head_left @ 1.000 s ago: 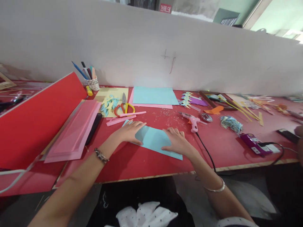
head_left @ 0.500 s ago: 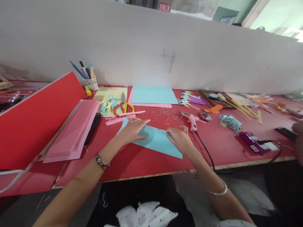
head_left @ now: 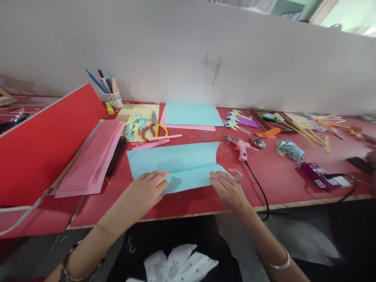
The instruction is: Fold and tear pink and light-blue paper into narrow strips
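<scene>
A light-blue sheet of paper point(head_left: 176, 156) lies in front of me, with a lengthwise crease and its lower part slightly raised. My left hand point(head_left: 151, 188) bends its fingers over the sheet's lower left part; the thumb is hidden. At the lower right, my right hand point(head_left: 228, 187) grips the sheet's edge region, fingertips on the paper. Just beyond the sheet are pink paper strips point(head_left: 155, 143) and scissors point(head_left: 154, 127) with red and yellow handles. A pink glue gun point(head_left: 241, 147) rests to the right.
Pink sheets point(head_left: 91, 156) lie at left beside a red board point(head_left: 53, 145). A pen cup point(head_left: 114, 99) stands behind. Flat blue paper point(head_left: 192, 114) lies near the wall. Rightward are a wooden tray point(head_left: 273, 124), a fringed bundle point(head_left: 290, 150) and a purple power strip point(head_left: 319, 176).
The folded blue sheet has been opened out and now spreads farther back, showing a crease. My left hand has moved nearer to me, to the lower edge; the right hand has shifted slightly down.
</scene>
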Available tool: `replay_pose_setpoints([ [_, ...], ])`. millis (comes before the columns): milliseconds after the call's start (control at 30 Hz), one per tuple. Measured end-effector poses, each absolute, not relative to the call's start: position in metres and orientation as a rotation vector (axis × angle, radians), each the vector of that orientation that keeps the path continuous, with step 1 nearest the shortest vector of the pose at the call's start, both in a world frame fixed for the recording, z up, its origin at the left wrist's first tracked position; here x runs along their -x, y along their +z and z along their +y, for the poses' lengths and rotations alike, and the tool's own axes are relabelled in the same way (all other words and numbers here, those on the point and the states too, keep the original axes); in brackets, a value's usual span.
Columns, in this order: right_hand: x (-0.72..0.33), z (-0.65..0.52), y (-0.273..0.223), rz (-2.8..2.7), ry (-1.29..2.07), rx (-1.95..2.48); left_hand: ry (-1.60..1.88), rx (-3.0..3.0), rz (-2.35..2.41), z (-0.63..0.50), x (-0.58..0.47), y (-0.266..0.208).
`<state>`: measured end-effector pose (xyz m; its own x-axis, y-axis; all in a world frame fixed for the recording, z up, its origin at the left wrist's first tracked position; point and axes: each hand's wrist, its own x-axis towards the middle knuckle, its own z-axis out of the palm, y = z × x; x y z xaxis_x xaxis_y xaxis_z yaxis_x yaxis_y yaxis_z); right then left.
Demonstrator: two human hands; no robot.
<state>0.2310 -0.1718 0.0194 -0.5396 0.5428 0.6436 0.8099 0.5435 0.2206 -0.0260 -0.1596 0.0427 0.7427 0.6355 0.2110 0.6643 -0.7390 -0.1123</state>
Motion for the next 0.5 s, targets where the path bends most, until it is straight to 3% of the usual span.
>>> replay_pose_setpoints([
  [133, -0.238, -0.177, 0.005, -2.429, -0.278, 1.204, -0.007, 2.939, -1.280, -0.166, 0.025, 0.029],
  [300, -0.248, -0.169, 0.020, -2.599, 0.234, 1.344, 0.011, 3.036, -1.444, -0.160, 0.034, 0.029],
  [500, -0.236, -0.140, 0.037, -2.816, 0.394, 1.355, -0.035, 3.152, -1.358, -0.124, 0.038, 0.025],
])
